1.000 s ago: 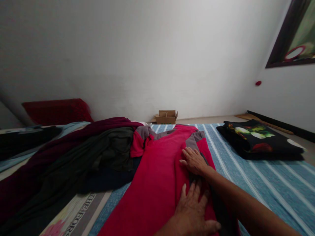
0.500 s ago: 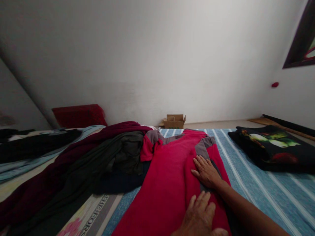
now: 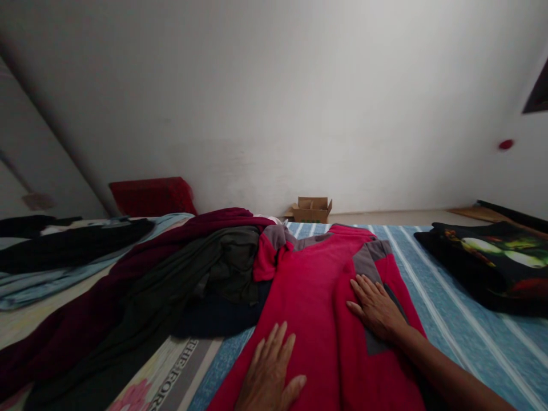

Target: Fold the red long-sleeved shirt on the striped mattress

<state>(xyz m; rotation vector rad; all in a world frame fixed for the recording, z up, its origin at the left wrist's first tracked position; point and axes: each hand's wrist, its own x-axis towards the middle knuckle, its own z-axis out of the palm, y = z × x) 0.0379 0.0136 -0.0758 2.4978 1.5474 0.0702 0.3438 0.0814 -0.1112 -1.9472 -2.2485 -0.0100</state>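
My left hand [image 3: 269,371] and right hand [image 3: 377,308] lay flat on the red garment with grey panels [image 3: 308,291], the fingers [image 3: 363,291] spread and pinching nothing. Beneath the fingers, the garment lay on a blue striped sheet [image 3: 449,319], with a dark green cloth heap [image 3: 233,268] beyond the left hand.

**Count:** 2 hands: 1 left hand [image 3: 269,368], 1 right hand [image 3: 377,308]. 1 red top [image 3: 308,297]. 1 maroon cloth [image 3: 205,220]. 1 dark green cloth [image 3: 233,268]. 1 black cloth [image 3: 72,242]. 1 fruit-print bundle [image 3: 483,265]. 1 striped mat [image 3: 454,319]. 1 red pillow [image 3: 152,197]. 1 cardboard box [image 3: 311,210]. 1 picture frame [image 3: 537,94].
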